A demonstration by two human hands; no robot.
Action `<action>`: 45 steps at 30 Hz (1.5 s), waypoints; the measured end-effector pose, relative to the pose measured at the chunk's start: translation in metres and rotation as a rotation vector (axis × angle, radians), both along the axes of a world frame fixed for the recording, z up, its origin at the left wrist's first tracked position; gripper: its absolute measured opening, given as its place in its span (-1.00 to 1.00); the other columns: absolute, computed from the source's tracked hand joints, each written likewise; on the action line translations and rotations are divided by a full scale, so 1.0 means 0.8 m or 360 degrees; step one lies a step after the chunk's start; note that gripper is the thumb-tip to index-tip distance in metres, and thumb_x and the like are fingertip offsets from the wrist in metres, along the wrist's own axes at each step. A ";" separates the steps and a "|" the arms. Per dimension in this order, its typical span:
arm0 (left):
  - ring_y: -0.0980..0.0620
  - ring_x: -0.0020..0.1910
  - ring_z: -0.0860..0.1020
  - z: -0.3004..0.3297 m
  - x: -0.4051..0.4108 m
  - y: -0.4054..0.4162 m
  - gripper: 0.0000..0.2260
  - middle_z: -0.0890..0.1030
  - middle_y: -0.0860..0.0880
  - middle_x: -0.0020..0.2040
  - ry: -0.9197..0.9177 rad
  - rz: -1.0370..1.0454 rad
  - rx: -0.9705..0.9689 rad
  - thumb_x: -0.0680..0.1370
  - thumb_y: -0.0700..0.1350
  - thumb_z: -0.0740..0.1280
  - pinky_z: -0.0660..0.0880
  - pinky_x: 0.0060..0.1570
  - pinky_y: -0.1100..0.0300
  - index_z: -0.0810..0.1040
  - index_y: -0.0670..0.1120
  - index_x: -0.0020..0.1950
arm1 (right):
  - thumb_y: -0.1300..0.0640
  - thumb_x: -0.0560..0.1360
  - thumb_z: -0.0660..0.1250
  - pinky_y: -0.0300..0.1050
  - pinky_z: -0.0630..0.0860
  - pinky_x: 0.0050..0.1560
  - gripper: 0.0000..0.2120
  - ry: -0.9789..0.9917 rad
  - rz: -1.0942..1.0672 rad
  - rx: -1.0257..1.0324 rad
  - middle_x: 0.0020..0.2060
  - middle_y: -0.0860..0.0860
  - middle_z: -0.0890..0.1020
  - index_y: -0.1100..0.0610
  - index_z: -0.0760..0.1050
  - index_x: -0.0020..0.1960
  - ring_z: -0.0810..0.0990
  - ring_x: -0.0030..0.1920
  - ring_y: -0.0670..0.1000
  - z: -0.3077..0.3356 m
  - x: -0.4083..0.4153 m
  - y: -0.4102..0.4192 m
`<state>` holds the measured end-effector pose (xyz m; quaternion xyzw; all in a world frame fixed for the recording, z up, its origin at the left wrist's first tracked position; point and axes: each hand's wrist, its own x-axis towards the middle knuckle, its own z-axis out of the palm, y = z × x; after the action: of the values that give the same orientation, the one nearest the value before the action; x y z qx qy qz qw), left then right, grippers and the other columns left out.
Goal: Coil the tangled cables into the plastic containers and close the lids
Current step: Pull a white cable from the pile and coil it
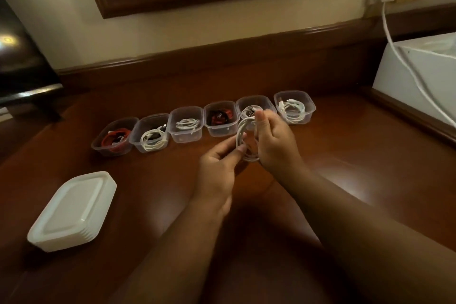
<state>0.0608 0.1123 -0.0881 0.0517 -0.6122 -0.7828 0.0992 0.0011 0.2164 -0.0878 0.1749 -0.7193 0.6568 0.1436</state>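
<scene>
Both hands — left hand (218,168) and right hand (274,140) — pinch a white cable (243,138) coil above the worktop's (345,155) middle, near the containers (186,124) — slackening either pinch could spring it loose.

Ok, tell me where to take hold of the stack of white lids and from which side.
Grip the stack of lids by its long edges, coming from above with fingers down each side. It lies flat on the table with bare wood all round, and its stepped edge near the front corner gives purchase to lift one or all.
</scene>
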 end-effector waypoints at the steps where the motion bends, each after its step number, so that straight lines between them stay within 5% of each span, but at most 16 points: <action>1: 0.02 -0.05 0.67 -0.008 -0.005 -0.002 -0.76 0.72 -0.03 -0.04 -0.0058 -0.0028 0.0095 0.59 -0.28 0.30 0.55 -0.06 0.17 0.67 0.00 0.07 | -0.14 0.62 0.09 -0.21 0.41 -0.36 -0.63 0.0067 -0.0071 0.0103 -0.37 -0.09 0.47 0.10 0.42 -0.17 0.46 -0.38 -0.18 -0.013 -0.008 0.000; 5: 0.09 -0.10 0.62 -0.035 -0.026 -0.013 -0.65 0.68 -0.01 -0.03 -0.0188 -0.0302 0.0377 0.54 -0.23 0.30 0.41 -0.16 0.19 0.57 0.02 0.29 | -0.14 0.62 0.13 -0.05 0.39 -0.32 -0.60 0.0158 -0.0158 0.0295 -0.37 -0.04 0.51 0.17 0.46 -0.12 0.45 -0.37 -0.12 -0.051 -0.038 0.005; 10: 0.02 -0.14 0.53 -0.041 -0.035 -0.024 -0.58 0.58 -0.01 -0.21 -0.0209 -0.0644 0.0661 0.43 -0.20 0.30 0.37 -0.03 0.10 0.56 -0.05 0.29 | -0.19 0.59 0.11 -0.36 0.28 -0.37 -0.62 0.0258 -0.0163 0.0546 -0.41 -0.12 0.46 0.06 0.39 -0.22 0.46 -0.35 -0.24 -0.057 -0.052 0.005; 15: 0.08 -0.21 0.57 -0.046 -0.045 -0.015 -0.53 0.55 -0.01 -0.24 -0.0186 -0.0209 0.0088 0.46 -0.50 0.25 0.60 -0.12 0.19 0.58 -0.03 0.19 | -0.24 0.52 0.18 -0.24 0.35 -0.38 -0.66 0.0119 -0.0122 0.0466 -0.40 -0.06 0.51 -0.01 0.41 -0.27 0.45 -0.39 -0.15 -0.063 -0.061 0.008; 20: 0.04 -0.11 0.70 -0.042 -0.050 -0.041 -0.73 0.70 -0.04 -0.09 -0.0261 0.0054 -0.0383 0.54 -0.34 0.36 0.62 -0.11 0.15 0.64 -0.01 0.11 | -0.21 0.48 0.27 -0.03 0.57 -0.39 -0.60 0.0085 0.0002 0.0376 -0.39 0.02 0.60 0.15 0.51 -0.16 0.60 -0.41 -0.03 -0.058 -0.063 0.016; 22: 0.06 -0.20 0.69 -0.037 -0.049 -0.048 -0.77 0.69 -0.05 -0.18 -0.0311 0.0095 -0.0272 0.58 -0.33 0.32 0.60 -0.22 0.19 0.59 -0.06 0.15 | -0.17 0.52 0.26 0.00 0.58 -0.37 -0.63 0.0098 -0.0008 0.0424 -0.40 0.01 0.60 0.15 0.49 -0.15 0.61 -0.41 -0.03 -0.059 -0.064 0.021; 26: 0.07 -0.44 0.55 -0.027 -0.044 -0.047 -0.83 0.55 -0.05 -0.33 -0.0452 -0.0169 0.0444 0.63 -0.29 0.19 0.59 -0.37 0.19 0.50 -0.12 0.15 | -0.18 0.57 0.18 0.02 0.50 -0.36 -0.59 0.0152 -0.0104 0.0572 -0.40 -0.01 0.55 0.17 0.46 -0.14 0.56 -0.39 -0.02 -0.065 -0.068 0.023; 29: 0.20 -0.59 0.26 -0.025 -0.043 -0.052 -0.82 0.45 -0.04 -0.30 -0.0625 -0.0412 0.0697 0.59 -0.25 0.18 0.30 -0.63 0.39 0.49 -0.13 0.15 | -0.13 0.61 0.17 -0.14 0.34 -0.38 -0.65 0.0159 -0.0216 0.0600 -0.40 -0.05 0.50 0.10 0.45 -0.18 0.45 -0.41 -0.09 -0.062 -0.071 0.030; 33: 0.20 -0.54 0.27 -0.028 -0.043 -0.055 -0.80 0.48 -0.04 -0.26 -0.0611 -0.0449 0.0420 0.61 -0.26 0.18 0.17 -0.64 0.42 0.55 -0.18 0.16 | -0.10 0.65 0.15 -0.08 0.36 -0.41 -0.65 -0.0245 -0.0167 0.0226 -0.39 0.01 0.48 0.08 0.44 -0.20 0.41 -0.43 -0.06 -0.050 -0.074 0.039; 38: 0.09 -0.28 0.57 -0.040 -0.043 -0.036 -0.80 0.63 -0.01 -0.25 -0.0193 -0.0026 -0.0352 0.62 -0.25 0.28 0.54 -0.23 0.24 0.67 -0.06 -0.04 | -0.07 0.64 0.19 -0.21 0.39 -0.52 -0.67 -0.0949 0.0139 -0.0607 -0.42 -0.01 0.45 0.15 0.42 -0.16 0.42 -0.51 -0.08 -0.032 -0.055 0.019; 41: 0.23 -0.23 0.59 -0.045 -0.046 -0.037 -0.84 0.69 0.11 -0.22 -0.0051 0.0241 -0.0644 0.59 -0.17 0.35 0.48 -0.16 0.33 0.67 0.04 -0.08 | -0.02 0.63 0.22 -0.21 0.49 -0.49 -0.69 -0.1091 0.0357 -0.0932 -0.40 0.02 0.49 0.17 0.42 -0.17 0.51 -0.45 -0.07 -0.031 -0.042 0.010; 43: 0.22 -0.29 0.56 -0.044 -0.047 -0.035 -0.85 0.67 0.10 -0.27 -0.0063 0.0374 -0.0554 0.59 -0.18 0.35 0.47 -0.24 0.34 0.66 0.03 -0.07 | 0.02 0.63 0.21 -0.16 0.59 -0.39 -0.72 -0.1117 0.0512 -0.1019 -0.40 0.05 0.55 0.18 0.43 -0.16 0.63 -0.37 -0.02 -0.032 -0.035 0.006; 45: 0.17 -0.30 0.59 -0.040 -0.047 -0.032 -0.84 0.67 0.04 -0.29 -0.0163 0.0397 -0.0139 0.60 -0.25 0.31 0.51 -0.28 0.32 0.64 -0.04 -0.06 | 0.06 0.63 0.22 -0.10 0.65 -0.28 -0.74 -0.1098 0.0631 -0.0976 -0.38 0.08 0.61 0.20 0.44 -0.14 0.68 -0.30 0.04 -0.034 -0.029 0.001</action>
<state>0.0229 0.0863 -0.1200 0.1631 -0.6388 -0.7332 0.1666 -0.0222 0.2173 -0.1148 0.0306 -0.4518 0.8721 -0.1853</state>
